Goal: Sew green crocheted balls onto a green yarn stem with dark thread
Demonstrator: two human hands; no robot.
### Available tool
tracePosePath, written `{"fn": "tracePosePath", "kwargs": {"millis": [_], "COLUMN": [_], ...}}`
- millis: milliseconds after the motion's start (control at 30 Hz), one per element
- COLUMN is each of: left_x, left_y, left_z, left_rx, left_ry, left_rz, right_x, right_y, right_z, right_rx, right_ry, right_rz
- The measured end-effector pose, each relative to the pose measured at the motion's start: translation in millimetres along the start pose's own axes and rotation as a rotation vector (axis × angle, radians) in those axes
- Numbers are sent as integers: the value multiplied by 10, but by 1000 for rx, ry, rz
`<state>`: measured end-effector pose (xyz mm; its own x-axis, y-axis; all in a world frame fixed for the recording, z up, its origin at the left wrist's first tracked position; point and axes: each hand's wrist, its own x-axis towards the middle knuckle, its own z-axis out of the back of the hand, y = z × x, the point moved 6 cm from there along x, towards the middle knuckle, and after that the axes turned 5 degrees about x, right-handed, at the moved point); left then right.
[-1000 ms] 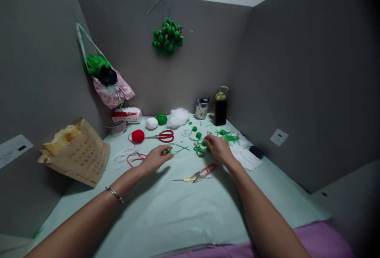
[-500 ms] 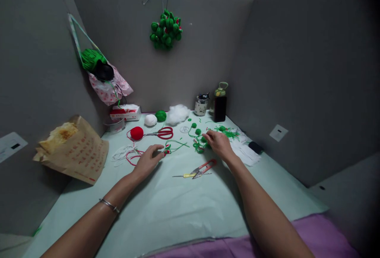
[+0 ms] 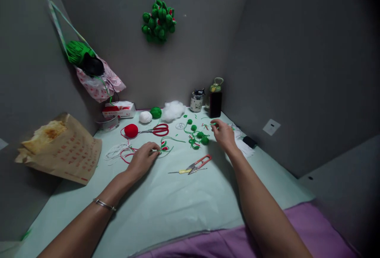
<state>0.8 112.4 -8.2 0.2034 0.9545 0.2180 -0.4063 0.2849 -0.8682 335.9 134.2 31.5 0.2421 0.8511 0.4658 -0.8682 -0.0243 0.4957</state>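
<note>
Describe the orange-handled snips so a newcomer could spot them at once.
On the pale green tabletop, look between the left hand and right hand, slightly toward the wearer. The snips lie across a yellow-handled tool; their orange handle and that overlap set them apart from the red-handled scissors farther back.

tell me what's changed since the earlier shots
The right hand has moved off the green balls, rightward and a little farther from the person. The left hand has drawn slightly left, uncovering small red-and-green pieces. Whether either hand took hold of or released anything is unclear. The red yarn ball, red-handled scissors and white fluff lie as before.
</note>
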Motion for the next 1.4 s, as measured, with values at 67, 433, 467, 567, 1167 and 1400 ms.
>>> {"fn": "tracePosePath", "kwargs": {"millis": [67, 433, 467, 567, 1167, 1400], "left_x": [14, -106, -120, -148, -230, -80], "left_y": [-6, 50, 35, -16, -389, -687], "left_z": [51, -52, -94, -202, -247, -358], "left_rx": [-57, -371, -381, -393, -270, 181], "left_ry": [-42, -78, -61, -10, 109, 107], "left_rz": [41, 206, 203, 190, 102, -285], "right_x": [21, -128, -153, -202, -198, -427], "right_y": [-56, 249, 280, 319, 352, 664], "right_z": [27, -327, -385, -536, -425, -512], "right_rx": [-2, -122, -149, -227, 265, 730], "right_ry": [-23, 233, 259, 307, 457, 752], "right_rz": [-16, 200, 216, 220, 29, 39]}}
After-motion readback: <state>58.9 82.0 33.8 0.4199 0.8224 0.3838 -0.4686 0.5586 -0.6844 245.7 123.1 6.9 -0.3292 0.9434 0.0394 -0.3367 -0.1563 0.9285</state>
